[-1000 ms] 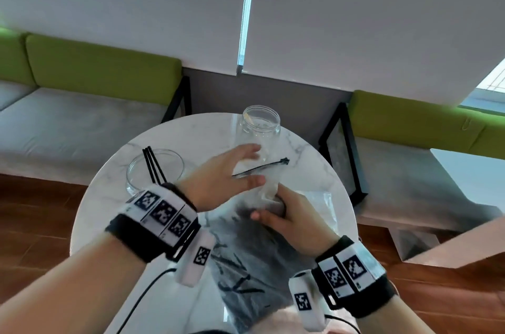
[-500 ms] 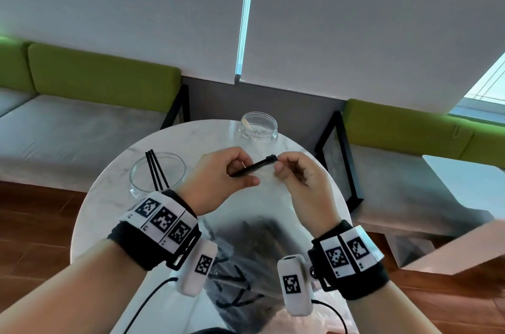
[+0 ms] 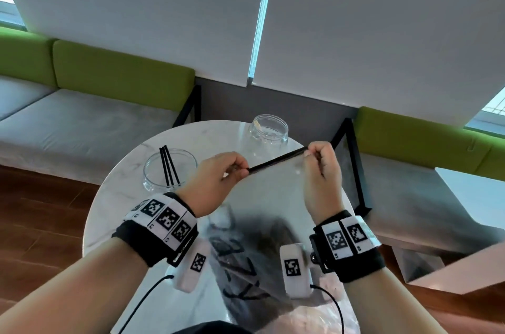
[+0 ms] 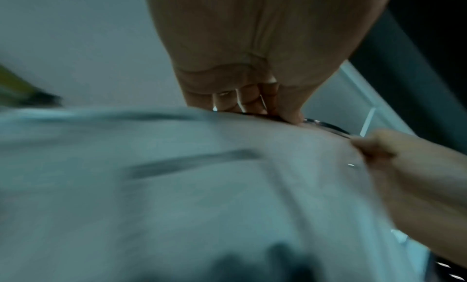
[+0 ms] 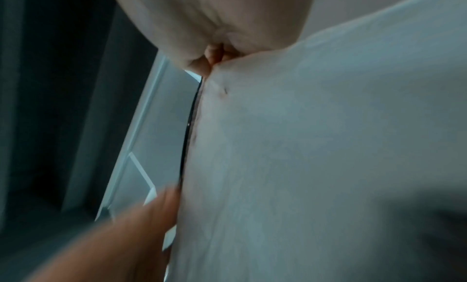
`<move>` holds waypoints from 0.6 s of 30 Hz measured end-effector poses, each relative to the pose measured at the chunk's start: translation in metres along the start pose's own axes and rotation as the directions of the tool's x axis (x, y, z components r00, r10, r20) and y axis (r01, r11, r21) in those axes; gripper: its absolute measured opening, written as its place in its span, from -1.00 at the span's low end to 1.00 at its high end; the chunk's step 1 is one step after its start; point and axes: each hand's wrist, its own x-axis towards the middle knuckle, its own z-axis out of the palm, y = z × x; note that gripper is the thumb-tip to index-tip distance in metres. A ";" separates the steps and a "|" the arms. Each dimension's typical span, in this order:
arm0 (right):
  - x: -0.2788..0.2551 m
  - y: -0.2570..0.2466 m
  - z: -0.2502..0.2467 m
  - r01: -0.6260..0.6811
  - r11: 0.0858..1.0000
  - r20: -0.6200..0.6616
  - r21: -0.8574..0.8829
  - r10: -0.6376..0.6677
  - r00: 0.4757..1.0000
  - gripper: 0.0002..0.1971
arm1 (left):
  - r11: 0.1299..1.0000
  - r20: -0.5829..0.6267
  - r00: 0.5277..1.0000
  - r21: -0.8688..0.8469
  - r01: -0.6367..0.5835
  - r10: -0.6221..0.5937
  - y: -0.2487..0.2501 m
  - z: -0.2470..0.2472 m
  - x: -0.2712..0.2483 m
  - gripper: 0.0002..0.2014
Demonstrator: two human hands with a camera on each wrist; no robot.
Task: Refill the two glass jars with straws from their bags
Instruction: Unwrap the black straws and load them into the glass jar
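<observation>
A clear plastic bag with dark straws low inside hangs over the table. Its top edge is a black zip strip. My left hand pinches the strip's left end and my right hand pinches its right end, so the strip is stretched between them. The wrist views show the same grip: left hand on the strip, right hand on the strip. A wide glass jar at the left holds three black straws. A narrower glass jar stands behind the bag.
The round white marble table carries both jars and the bag's bottom. Grey benches with green backrests stand behind it, with black metal frames near the table's far right. Wooden floor lies at both sides.
My right hand left the bag's body and took the strip's end beside the left hand. Both hands have since moved apart, the right going rightward, stretching the strip and lifting the bag.
</observation>
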 end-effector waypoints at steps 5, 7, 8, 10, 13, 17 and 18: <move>0.018 0.020 -0.021 -0.089 0.996 -0.146 -0.001 0.088 0.985 -0.88 | 0.974 -0.035 0.975 0.041 0.222 -0.220 -0.062 -0.020 -0.044 -0.90; 0.018 0.025 -0.020 -0.114 0.993 -0.163 0.018 0.115 0.980 -0.90 | 0.968 -0.058 0.967 0.030 0.249 -0.247 -0.073 -0.022 -0.051 -0.83; 0.018 0.026 -0.019 -0.130 0.991 -0.170 0.032 0.133 0.976 -0.89 | 0.967 -0.064 0.966 0.029 0.254 -0.252 -0.075 -0.023 -0.053 -0.83; 0.019 0.027 -0.015 -0.157 0.985 -0.157 0.074 0.167 0.974 -0.82 | 0.965 -0.070 0.964 0.035 0.259 -0.256 -0.078 -0.026 -0.055 -0.79; 0.018 0.025 -0.013 -0.180 0.979 -0.092 0.095 0.189 0.978 -0.73 | 0.950 -0.081 0.949 0.039 0.309 -0.305 -0.075 -0.029 -0.057 -0.77; 0.012 0.010 -0.013 -0.188 0.972 0.005 0.138 0.189 0.982 -0.72 | 0.951 -0.143 0.951 0.102 0.291 -0.276 -0.065 -0.025 -0.053 -0.85; 0.009 0.006 -0.012 -0.181 0.974 0.035 0.134 0.178 0.983 -0.73 | 0.960 -0.151 0.962 0.130 0.249 -0.229 -0.059 -0.021 -0.051 -0.83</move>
